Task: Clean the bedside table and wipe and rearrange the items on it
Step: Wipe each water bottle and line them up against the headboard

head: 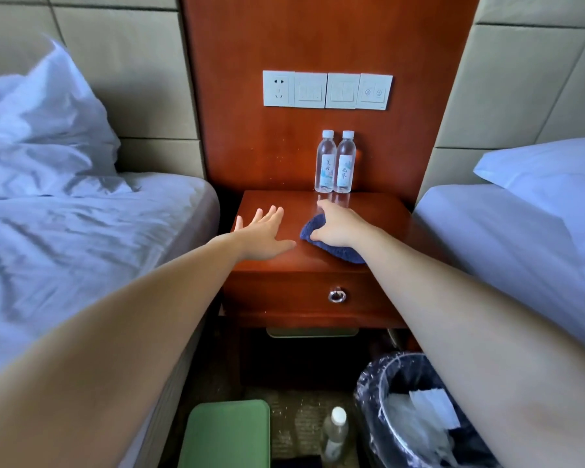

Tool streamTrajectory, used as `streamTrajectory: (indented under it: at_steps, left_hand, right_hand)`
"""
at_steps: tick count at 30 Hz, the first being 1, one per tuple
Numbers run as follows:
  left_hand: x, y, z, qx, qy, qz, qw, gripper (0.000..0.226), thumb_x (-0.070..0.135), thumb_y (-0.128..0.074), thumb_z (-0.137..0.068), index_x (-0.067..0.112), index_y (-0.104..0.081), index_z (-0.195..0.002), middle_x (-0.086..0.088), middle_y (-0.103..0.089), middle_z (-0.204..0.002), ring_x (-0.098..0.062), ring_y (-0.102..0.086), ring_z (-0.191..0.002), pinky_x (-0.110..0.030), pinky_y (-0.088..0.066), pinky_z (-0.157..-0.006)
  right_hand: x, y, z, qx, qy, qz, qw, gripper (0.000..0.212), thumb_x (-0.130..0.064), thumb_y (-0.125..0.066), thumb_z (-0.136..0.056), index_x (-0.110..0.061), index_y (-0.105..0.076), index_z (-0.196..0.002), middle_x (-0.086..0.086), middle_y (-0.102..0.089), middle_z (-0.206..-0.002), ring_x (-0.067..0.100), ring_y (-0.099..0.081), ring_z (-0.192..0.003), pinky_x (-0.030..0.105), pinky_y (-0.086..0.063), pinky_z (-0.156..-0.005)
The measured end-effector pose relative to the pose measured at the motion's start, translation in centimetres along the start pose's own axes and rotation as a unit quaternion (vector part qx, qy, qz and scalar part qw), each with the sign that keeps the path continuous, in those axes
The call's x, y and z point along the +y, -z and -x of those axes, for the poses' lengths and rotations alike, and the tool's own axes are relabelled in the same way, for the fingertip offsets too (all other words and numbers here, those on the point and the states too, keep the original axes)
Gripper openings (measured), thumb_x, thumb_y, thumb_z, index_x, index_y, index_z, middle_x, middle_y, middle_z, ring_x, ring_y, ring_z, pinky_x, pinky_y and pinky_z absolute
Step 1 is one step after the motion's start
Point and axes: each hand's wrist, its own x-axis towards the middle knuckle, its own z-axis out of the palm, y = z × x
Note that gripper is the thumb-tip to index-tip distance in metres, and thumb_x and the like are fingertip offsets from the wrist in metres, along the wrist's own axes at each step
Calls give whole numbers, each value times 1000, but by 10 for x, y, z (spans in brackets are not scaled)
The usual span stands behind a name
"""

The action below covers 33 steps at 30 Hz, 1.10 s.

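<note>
The reddish wooden bedside table point(379, 214) stands between two beds. Two clear water bottles point(335, 162) with white caps stand side by side at the back of its top, against the wooden wall panel. My left hand point(262, 233) lies flat on the left part of the tabletop, fingers spread and straight. My right hand point(338, 224) grips a dark blue cloth point(335, 248) bunched on the tabletop, just in front of the bottles. The cloth's right part is hidden under my wrist.
A drawer with a metal ring pull point(337, 295) faces me. Below are a lined black waste bin point(399, 410), a bottle on the floor point(335, 434) and a green object point(227, 434). A rumpled bed point(65, 224) lies left, a made bed point(520, 231) right. Wall switches point(328, 91) sit above.
</note>
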Motion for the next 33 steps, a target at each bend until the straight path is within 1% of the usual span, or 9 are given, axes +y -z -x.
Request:
streamTrajectory:
  at_steps: [4, 8, 11, 15, 17, 19, 24, 30, 33]
  left_hand:
    - [1, -15, 41, -7, -11, -1, 1000, 84, 52, -44, -98, 21, 8, -157, 2, 10, -164, -23, 11, -151, -52, 9, -120]
    - [5, -30, 80, -21, -9, -8, 1000, 83, 51, -43, -99, 21, 8, -157, 2, 10, -164, -22, 11, -151, -52, 8, -120]
    - [11, -38, 107, -32, -14, -22, 999, 83, 51, -43, -99, 21, 9, -157, 2, 11, -164, -23, 10, -151, -52, 8, -120]
    - [14, -48, 138, -27, -18, -28, 999, 85, 51, -44, -99, 19, 9, -156, 0, 10, -164, -24, 8, -151, -52, 6, -120]
    - [15, -58, 150, -26, -22, -22, 999, 85, 51, -45, -99, 18, 8, -156, -1, 10, -164, -23, 7, -151, -49, 4, -120]
    - [16, -72, 160, -33, -24, -18, 999, 85, 49, -45, -99, 16, 8, -156, -2, 10, -164, -24, 7, -151, -47, 3, -120]
    - [21, -125, 170, -95, -30, -6, 995, 86, 48, -46, -99, 16, 10, -156, -2, 9, -164, -23, 7, -151, -44, -1, -122]
    - [17, -206, 156, -171, -26, 10, 985, 86, 51, -47, -99, 20, 11, -156, 2, 10, -164, -17, 7, -151, -43, -6, -123]
    - [15, -245, 144, -202, -25, 33, 978, 87, 48, -48, -99, 19, 10, -156, 2, 9, -164, -18, 7, -151, -39, -5, -123]
  right_hand:
    - [-3, -15, 42, 9, 5, 9, 1000, 70, -27, -64, -90, -16, -29, -151, 11, -44, -147, 30, -45, -132, 29, -39, -97]
    - [-4, -30, 81, -14, 7, 9, 1000, 75, -28, -62, -93, -18, -19, -155, 11, -36, -154, 31, -39, -137, 34, -36, -105]
    - [-3, -41, 106, -19, 7, 13, 1000, 78, -28, -65, -91, -19, -21, -155, 9, -33, -156, 30, -37, -138, 38, -37, -108]
    - [0, -52, 135, -15, 12, 13, 1000, 79, -29, -66, -89, -20, -22, -154, 7, -37, -154, 29, -48, -129, 35, -43, -98]
    - [4, -60, 148, -16, 15, 4, 1000, 80, -27, -67, -88, -18, -24, -154, 7, -34, -156, 28, -49, -130, 36, -43, -102]
    - [12, -71, 160, -19, 10, -2, 1000, 81, -26, -69, -86, -18, -24, -154, 6, -33, -157, 27, -43, -136, 39, -39, -109]
    - [43, -112, 178, -55, -21, 3, 998, 81, -29, -70, -86, -18, -26, -153, 7, -34, -156, 28, -39, -139, 41, -36, -112]
    - [84, -174, 185, -105, -46, 24, 993, 74, -26, -67, -88, -16, -30, -152, 10, -41, -151, 30, -46, -132, 39, -43, -104]
    - [104, -200, 181, -124, -54, 49, 990, 62, -23, -64, -91, -14, -39, -147, 12, -51, -141, 30, -56, -119, 34, -47, -90]
